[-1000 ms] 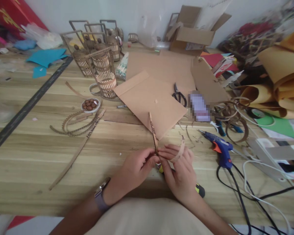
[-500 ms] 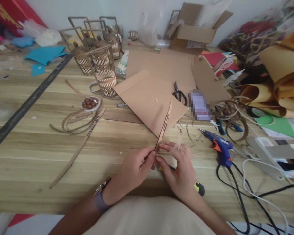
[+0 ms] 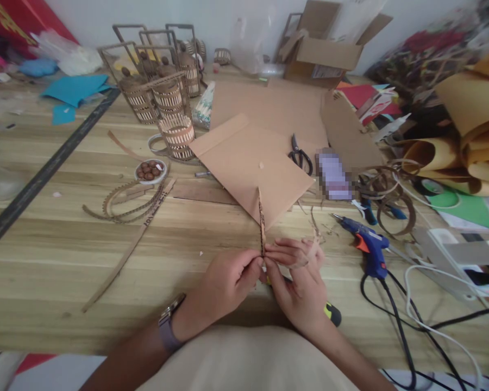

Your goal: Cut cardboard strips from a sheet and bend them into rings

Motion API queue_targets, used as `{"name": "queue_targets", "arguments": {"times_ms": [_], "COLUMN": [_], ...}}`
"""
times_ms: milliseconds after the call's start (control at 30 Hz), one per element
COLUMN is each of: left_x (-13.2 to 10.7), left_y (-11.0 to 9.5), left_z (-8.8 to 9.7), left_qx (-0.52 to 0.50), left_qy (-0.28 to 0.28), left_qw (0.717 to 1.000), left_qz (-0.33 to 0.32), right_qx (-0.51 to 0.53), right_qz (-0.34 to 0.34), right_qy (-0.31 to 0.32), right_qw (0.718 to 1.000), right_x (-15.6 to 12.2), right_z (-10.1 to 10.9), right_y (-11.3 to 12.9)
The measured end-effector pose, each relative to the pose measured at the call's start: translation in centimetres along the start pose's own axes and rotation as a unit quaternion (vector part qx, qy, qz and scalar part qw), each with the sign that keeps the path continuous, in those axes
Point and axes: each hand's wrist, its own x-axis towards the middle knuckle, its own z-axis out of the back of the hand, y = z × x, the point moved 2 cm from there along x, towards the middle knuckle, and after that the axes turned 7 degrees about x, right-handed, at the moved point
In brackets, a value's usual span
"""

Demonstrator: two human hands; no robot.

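Between my two hands stands a narrow cardboard strip (image 3: 261,220), its far end pointing away from me over the cardboard sheet. My left hand (image 3: 234,277) pinches the near end between thumb and fingers. Right beside it, my right hand (image 3: 297,282) is closed at the same spot, fingertips touching the strip. A thin, pale peeled paper strip (image 3: 309,252) curls over the right fingers. Beneath my right hand lies a yellow-and-black tool (image 3: 333,314), mostly covered, so its kind is unclear.
A blue glue gun (image 3: 369,244) lies at right with cables. Black scissors (image 3: 299,157) and a blurred phone (image 3: 333,174) rest near the cardboard sheet (image 3: 248,157). At left are a bowl of brown beads (image 3: 150,171), a long cardboard strip (image 3: 126,255) and small lanterns (image 3: 169,98).
The cardboard strip has swung left and now looks narrower, turned more edge-on. The peeled paper has shifted lower over my right fingers. Both hands stay nearly in place.
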Motion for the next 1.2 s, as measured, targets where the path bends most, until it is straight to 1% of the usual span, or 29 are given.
{"name": "queue_targets", "arguments": {"times_ms": [200, 367, 567, 700, 800, 967, 1067, 1200], "left_x": [-0.04, -0.03, -0.03, 0.20, 0.31, 0.15, -0.02, -0.14], "left_y": [-0.11, -0.29, 0.19, 0.44, 0.47, 0.51, 0.48, 0.33], "left_z": [0.16, 0.17, 0.10, 0.12, 0.03, -0.26, -0.29, -0.19], "left_qx": [0.004, -0.010, -0.040, -0.061, -0.050, 0.000, 0.012, 0.018], "left_qy": [0.001, 0.019, 0.010, 0.011, 0.004, -0.008, -0.005, 0.007], "left_qw": [1.000, 1.000, 0.999, 0.998, 0.999, 1.000, 0.999, 0.999], "left_qz": [-0.005, -0.003, 0.023, 0.017, 0.016, 0.030, 0.030, 0.026], "right_qx": [0.002, 0.016, 0.028, 0.028, 0.005, -0.021, -0.021, -0.012], "right_qz": [-0.004, -0.030, -0.013, -0.001, 0.017, 0.039, 0.037, 0.017], "right_qy": [0.002, 0.002, -0.011, -0.025, -0.025, -0.008, -0.009, -0.019], "right_qw": [1.000, 0.999, 0.999, 0.999, 1.000, 0.999, 0.999, 1.000], "right_x": [-0.07, -0.20, -0.28, -0.34, -0.38, -0.57, -0.58, -0.32], "right_z": [-0.04, 0.08, 0.06, 0.07, 0.21, 0.35, 0.31, 0.32], "right_y": [0.10, -0.25, -0.31, -0.16, 0.05, 0.34, 0.43, 0.43]}}
